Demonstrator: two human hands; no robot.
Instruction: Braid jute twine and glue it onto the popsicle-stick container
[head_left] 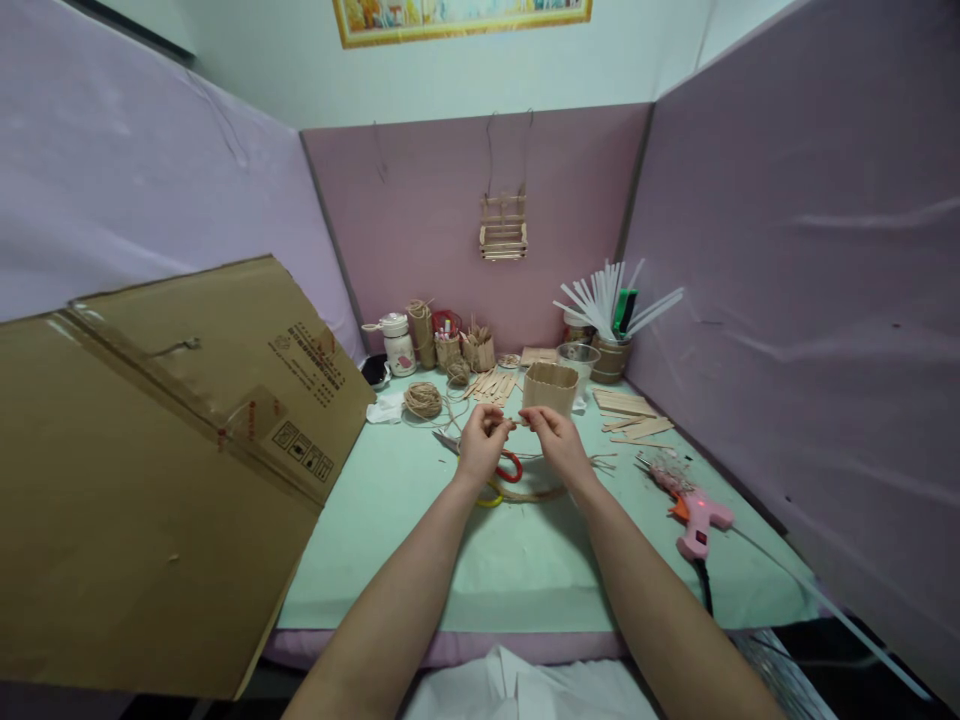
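Observation:
My left hand (482, 440) and my right hand (553, 438) meet over the middle of the table, fingers pinched. Between the fingertips shows a small tan piece that looks like twine (517, 421); its detail is too small to make out. Just behind them stands an open-topped box (551, 385) of brown sticks or card. Scissors (511, 466) with red and yellow handles lie beneath my left hand, partly hidden by it. A bundle of twine strands (529, 496) curves across the table below both hands.
A pink glue gun (701, 520) with a cord lies at the right. Craft sticks (634, 415), a ball of twine (423, 400), a clear cup (577, 362) and a pot of white glue sticks (611, 360) are further back. A large cardboard box (172, 480) leans in from the left.

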